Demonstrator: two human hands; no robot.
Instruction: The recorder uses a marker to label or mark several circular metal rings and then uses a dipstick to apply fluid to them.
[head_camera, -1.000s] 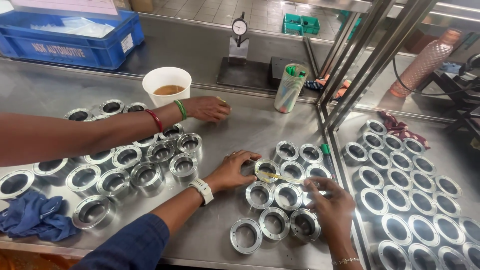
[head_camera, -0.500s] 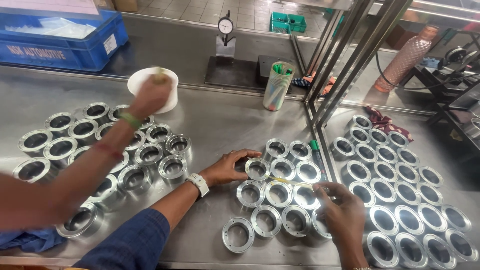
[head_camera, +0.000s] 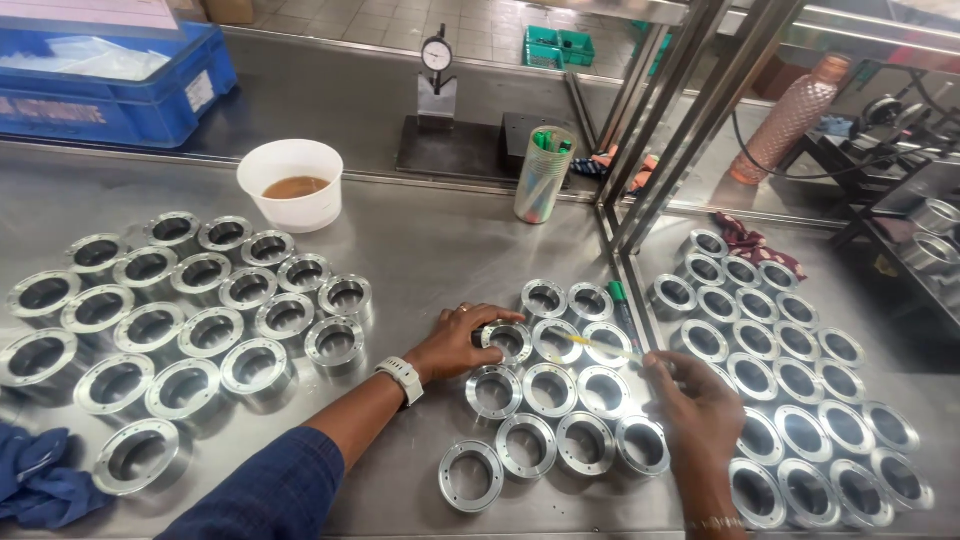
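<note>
Steel rings (head_camera: 550, 395) sit grouped on the table (head_camera: 440, 250); left hand (head_camera: 455, 340), grip spread, steadies one ring (head_camera: 506, 341) while right hand (head_camera: 700, 410) pinches a thin stick (head_camera: 600, 345) over it.

We stand at a long steel worktable (head_camera: 440, 250) whose bare top shines under overhead light. Slanted metal frame bars (head_camera: 680, 110) rise from its middle towards the far right corner. Along its far edge runs a darker steel shelf (head_camera: 330, 95), bearing a blue plastic crate (head_camera: 110, 85) at the far left corner. Beyond it we see a grey tiled floor (head_camera: 350, 18) and a green crate (head_camera: 560, 45) standing on it.
</note>
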